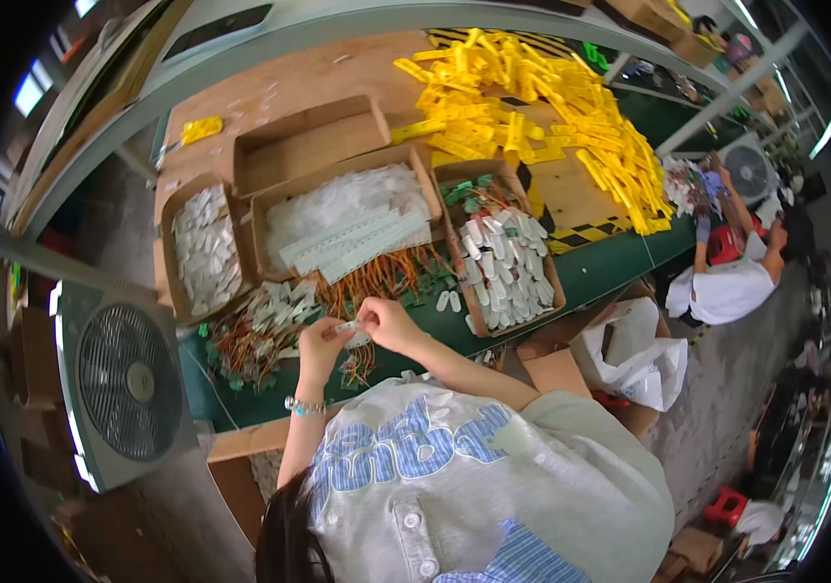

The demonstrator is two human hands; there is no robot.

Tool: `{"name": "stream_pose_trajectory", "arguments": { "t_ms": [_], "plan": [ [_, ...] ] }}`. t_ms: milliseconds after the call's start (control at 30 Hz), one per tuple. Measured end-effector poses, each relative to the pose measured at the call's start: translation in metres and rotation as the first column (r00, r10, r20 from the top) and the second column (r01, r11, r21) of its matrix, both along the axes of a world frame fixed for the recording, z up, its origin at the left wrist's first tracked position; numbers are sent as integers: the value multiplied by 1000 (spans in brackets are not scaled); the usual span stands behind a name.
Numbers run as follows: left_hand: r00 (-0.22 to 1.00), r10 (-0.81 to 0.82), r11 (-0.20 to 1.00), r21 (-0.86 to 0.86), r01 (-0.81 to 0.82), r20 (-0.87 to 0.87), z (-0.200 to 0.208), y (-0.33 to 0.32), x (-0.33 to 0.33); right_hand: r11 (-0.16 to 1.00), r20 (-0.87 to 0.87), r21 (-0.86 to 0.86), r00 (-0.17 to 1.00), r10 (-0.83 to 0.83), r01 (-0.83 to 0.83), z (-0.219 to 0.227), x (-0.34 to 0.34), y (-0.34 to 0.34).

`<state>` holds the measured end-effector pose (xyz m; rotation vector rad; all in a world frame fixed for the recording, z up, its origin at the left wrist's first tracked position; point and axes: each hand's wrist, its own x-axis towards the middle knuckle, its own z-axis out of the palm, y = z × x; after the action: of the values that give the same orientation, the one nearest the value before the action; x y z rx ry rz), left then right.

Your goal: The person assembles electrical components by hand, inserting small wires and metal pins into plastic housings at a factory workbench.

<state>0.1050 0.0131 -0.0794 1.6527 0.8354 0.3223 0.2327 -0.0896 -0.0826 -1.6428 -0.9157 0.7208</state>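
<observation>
Hands pinch 1 small white piece.

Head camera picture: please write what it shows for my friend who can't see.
A left hand and right hand hold a small white piece over a green work surface. Around them are orange wires, cardboard boxes of white parts, and heaped yellow pieces.

A green workbench carries cardboard boxes. Yellow plastic pieces heap far right; orange wires lie near.
</observation>
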Motion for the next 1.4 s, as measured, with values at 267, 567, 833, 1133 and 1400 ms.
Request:
{"name": "stream_pose_trajectory", "arguments": {
  "t_ms": [267,567,833,1133,1400],
  "plan": [
    [948,-317,866,414,279,24,58,-62,67,949,156,139,940,-304,284,26,31,-84],
    [686,-718,694,181,697,112,59,-125,151,780,119,121,771,-625,614,32,50,-174],
    [636,-770,581,458,673,43,59,-198,184,650,177,182,625,-760,738,49,56,-255],
    [714,-691,680,442,586,117,63,-194,192,622,478,148,495,-726,769,57,75,-236],
    [836,-497,842,-101,529,235,79,-123,126,968,-449,243,892,55,63,69,81,-178]
  ]
}}
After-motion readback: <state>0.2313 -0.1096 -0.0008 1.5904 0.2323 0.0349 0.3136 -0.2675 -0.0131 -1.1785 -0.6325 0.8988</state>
